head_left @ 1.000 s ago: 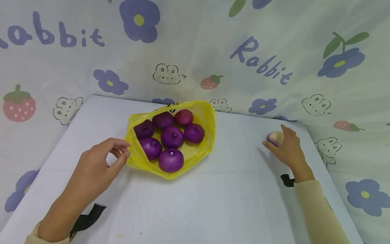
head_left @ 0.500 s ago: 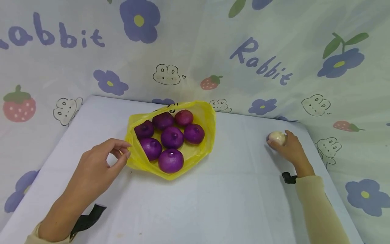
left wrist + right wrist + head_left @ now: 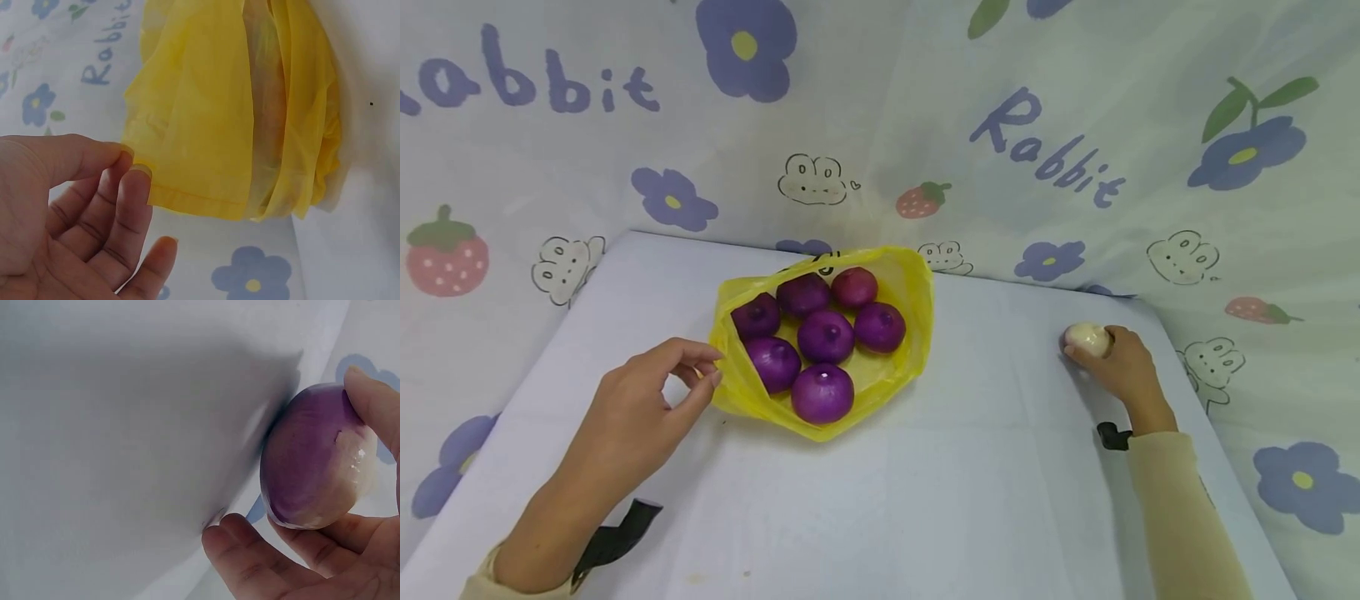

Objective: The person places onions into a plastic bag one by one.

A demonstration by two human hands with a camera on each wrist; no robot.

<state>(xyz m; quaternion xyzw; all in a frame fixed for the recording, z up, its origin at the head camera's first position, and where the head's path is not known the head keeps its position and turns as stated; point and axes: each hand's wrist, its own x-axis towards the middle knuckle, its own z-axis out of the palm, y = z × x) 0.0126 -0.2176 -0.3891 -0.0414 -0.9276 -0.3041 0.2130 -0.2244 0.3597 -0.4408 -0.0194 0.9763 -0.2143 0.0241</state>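
Note:
A yellow plastic bag (image 3: 887, 375) stands on the table with its mouth wide apart. Inside are several shiny purple onions (image 3: 825, 337). At the bag's left rim, my left hand (image 3: 640, 408) pinches the plastic between thumb and forefinger; the left wrist view shows the bag's edge (image 3: 197, 125) at the fingertips. Far to the right, my right hand (image 3: 1126, 371) grips one purple-and-white onion (image 3: 1087, 339) between thumb and fingers. In the right wrist view that onion (image 3: 309, 459) is close to the table surface; whether it touches cannot be told.
The white table (image 3: 925, 500) ends at a patterned cloth backdrop (image 3: 872, 108) behind and at both sides. Black straps (image 3: 621, 537) show at the wrists. A wide stretch of table separates the bag from the right hand.
My right hand has closed its thumb and fingers round the onion and shifted it very slightly right. The left hand and the bag stay in place.

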